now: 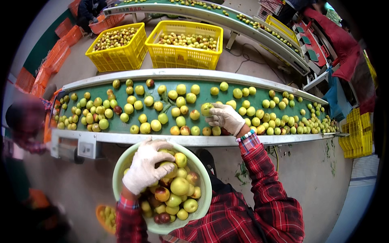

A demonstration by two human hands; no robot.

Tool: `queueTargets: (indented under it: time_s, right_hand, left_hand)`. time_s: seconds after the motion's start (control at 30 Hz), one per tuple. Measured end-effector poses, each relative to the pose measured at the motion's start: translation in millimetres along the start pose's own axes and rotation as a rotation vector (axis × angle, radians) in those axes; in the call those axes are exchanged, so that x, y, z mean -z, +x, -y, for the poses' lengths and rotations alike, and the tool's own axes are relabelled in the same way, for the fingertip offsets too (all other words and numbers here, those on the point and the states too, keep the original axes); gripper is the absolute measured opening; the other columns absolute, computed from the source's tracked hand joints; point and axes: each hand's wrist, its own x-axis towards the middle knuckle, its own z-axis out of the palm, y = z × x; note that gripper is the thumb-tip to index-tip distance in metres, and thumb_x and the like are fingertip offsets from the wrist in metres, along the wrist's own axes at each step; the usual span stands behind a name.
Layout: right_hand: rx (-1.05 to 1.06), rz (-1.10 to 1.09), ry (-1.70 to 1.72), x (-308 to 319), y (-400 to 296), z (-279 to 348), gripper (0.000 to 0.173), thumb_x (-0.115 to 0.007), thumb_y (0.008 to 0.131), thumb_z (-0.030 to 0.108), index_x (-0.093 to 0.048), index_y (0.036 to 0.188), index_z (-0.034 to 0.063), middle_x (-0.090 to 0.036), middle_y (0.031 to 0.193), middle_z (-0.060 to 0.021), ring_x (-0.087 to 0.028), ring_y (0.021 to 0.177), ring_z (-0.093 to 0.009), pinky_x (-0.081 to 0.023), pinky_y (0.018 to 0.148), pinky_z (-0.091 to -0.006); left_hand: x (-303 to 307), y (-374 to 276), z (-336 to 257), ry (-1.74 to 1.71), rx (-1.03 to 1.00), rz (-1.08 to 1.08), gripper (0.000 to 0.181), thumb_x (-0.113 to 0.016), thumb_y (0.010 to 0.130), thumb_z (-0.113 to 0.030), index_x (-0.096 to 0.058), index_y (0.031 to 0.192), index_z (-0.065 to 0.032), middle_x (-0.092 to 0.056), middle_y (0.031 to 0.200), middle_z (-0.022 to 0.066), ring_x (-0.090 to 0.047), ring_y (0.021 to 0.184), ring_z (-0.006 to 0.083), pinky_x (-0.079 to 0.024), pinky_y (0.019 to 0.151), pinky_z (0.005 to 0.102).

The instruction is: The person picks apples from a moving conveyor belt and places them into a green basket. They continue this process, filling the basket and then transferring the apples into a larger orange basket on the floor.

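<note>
My right hand, in a white glove with a beaded bracelet at the wrist, holds a yellow-green jujube fruit over the green conveyor belt. Scattered green, yellow and reddish jujubes lie on the belt around it. Nearer my body, a pale green plastic colander is filled with similar fruit, some browned. Over its upper left part rests my gloved left hand, its fingers curled around a yellow-green jujube at the top of the pile.
Metal rails edge the belt. Beyond it stand two yellow crates of fruit and a second conveyor. A person is at the left end, others at the back. An orange basket of fruit sits on the floor.
</note>
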Motion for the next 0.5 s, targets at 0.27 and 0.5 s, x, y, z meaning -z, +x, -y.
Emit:
queueTargets:
  time_s: [0.27,0.5]
  right_hand:
    - [0.451,-0.283,0.441,-10.9,121.7,164.3,0.035,-0.056,0.106,0.006,-0.053,0.139,-0.0053,-0.065,0.133,-0.0209,-0.066,0.123,-0.033,-0.054,0.108,-0.0407]
    - [0.487,-0.362,-0.215,30.6,72.1,110.1,0.055,-0.069,0.097,0.004,-0.050,0.148,-0.0044,-0.069,0.131,-0.0173,-0.072,0.111,-0.026,-0.059,0.096,-0.0330]
  left_hand:
    - [-14.5,8.0,-9.3,0.023,-0.006,-0.019,0.020,-0.080,0.081,-0.027,-0.080,0.094,-0.0122,-0.070,0.125,0.0107,-0.059,0.127,0.0343,-0.035,0.119,0.0568]
    - [-28.3,16.1,-25.3,-0.028,0.062,0.002,0.026,-0.080,0.073,-0.027,-0.078,0.093,-0.0106,-0.068,0.127,0.0123,-0.058,0.131,0.0366,-0.031,0.124,0.0596]
